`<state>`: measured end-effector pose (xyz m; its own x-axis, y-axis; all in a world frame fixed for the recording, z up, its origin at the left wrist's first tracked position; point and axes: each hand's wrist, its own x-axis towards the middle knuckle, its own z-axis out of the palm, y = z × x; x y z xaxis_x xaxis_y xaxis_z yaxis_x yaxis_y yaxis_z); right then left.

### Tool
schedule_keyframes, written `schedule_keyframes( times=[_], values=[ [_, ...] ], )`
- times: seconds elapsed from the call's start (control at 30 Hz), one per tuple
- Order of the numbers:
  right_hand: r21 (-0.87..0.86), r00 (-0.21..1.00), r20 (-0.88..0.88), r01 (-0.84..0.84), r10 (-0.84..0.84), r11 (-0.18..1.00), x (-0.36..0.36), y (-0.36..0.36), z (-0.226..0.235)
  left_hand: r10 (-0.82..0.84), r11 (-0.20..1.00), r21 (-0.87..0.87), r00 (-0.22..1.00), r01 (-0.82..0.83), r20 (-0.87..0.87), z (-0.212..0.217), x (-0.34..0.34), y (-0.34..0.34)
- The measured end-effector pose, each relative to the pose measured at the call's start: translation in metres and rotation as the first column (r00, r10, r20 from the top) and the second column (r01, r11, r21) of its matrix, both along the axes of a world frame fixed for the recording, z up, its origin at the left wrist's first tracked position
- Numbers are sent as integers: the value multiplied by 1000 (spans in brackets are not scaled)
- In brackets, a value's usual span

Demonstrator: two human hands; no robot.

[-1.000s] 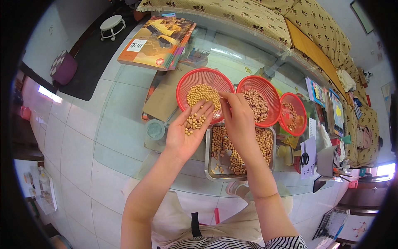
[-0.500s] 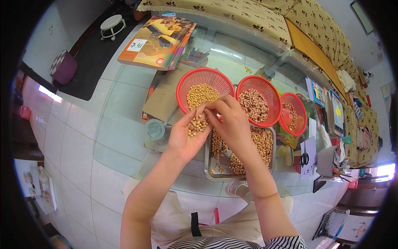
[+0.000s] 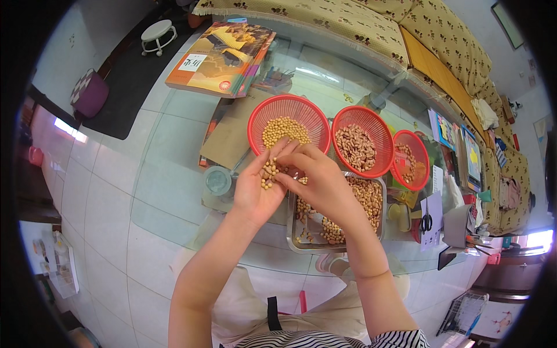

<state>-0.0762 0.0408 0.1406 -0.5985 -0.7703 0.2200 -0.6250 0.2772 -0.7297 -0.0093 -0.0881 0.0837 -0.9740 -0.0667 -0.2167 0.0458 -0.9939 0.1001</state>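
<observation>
My left hand is cupped palm up, holding a small heap of soybeans. Over that palm, my right hand has thumb and fingertips drawn together at the beans; anything between them is hidden. Just beyond the hands, a red plastic basket holds yellow soybeans. To its right, a second red basket contains pinkish speckled beans. A smaller red basket farther right has some paler beans in it. Partly under my right forearm sits a metal tray of mixed beans.
All this stands on a glass table. A stack of books lies at the far left, and a lidded jar stands left of my hands. Black scissors and paper are at the right. A covered sofa runs behind.
My right hand has shifted slightly, its fingertips dipping lower into the left palm. The left fingers have uncurled a little, and the heap in the palm looks rearranged.
</observation>
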Motion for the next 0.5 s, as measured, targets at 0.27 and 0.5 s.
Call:
schedule_keyframes(
  times=[0.27,0.5],
  values=[
    [5,999,12,-53,53,999,-1,1,-1,24,1000,1,1000,-24,-7,0,-1,2],
    [-81,997,-71,-9,3,997,-5,1,4,22,999,50,999,-20,-29,-2,-1,3]
  ],
)
